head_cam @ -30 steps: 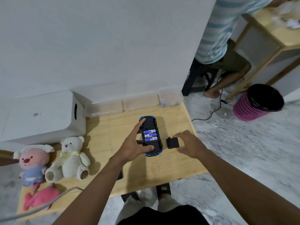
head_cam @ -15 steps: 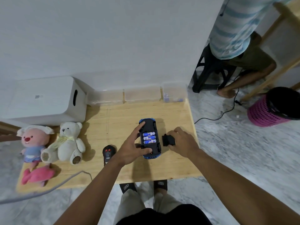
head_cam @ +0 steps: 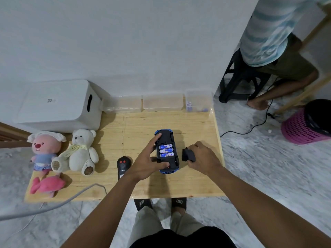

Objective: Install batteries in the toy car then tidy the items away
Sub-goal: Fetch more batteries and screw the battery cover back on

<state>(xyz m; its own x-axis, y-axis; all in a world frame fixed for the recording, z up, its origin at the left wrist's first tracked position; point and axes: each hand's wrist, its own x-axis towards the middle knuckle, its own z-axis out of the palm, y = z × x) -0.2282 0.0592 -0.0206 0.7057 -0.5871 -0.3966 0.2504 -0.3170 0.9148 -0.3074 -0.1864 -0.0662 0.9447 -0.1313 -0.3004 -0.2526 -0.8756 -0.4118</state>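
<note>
A blue toy car point(head_cam: 167, 138) lies upside down on the wooden table point(head_cam: 136, 126), its black underside up. Three blue-and-white batteries point(head_cam: 166, 150) sit side by side in its uncovered compartment. My left hand point(head_cam: 149, 162) holds the car at its left side, index finger on the far end, thumb on the near end. My right hand point(head_cam: 203, 159) grips the black battery cover point(head_cam: 187, 154) just to the right of the car, a little off the table. A black remote control point(head_cam: 122, 164) with red buttons lies left of my left wrist.
A white box point(head_cam: 59, 104) stands at the back left, with three clear plastic containers point(head_cam: 162, 102) along the wall. Plush toys, a white bear point(head_cam: 80, 151) and a pink one point(head_cam: 43, 149), sit at the left. A grey cable point(head_cam: 53, 204) crosses the front edge. A seated person point(head_cam: 272, 33) and pink bin point(head_cam: 307, 122) are at right.
My right hand has closed on the battery cover and lifted it beside the car. My left hand has stayed on the car. The camera has tilted, and the remote control has come into view.
</note>
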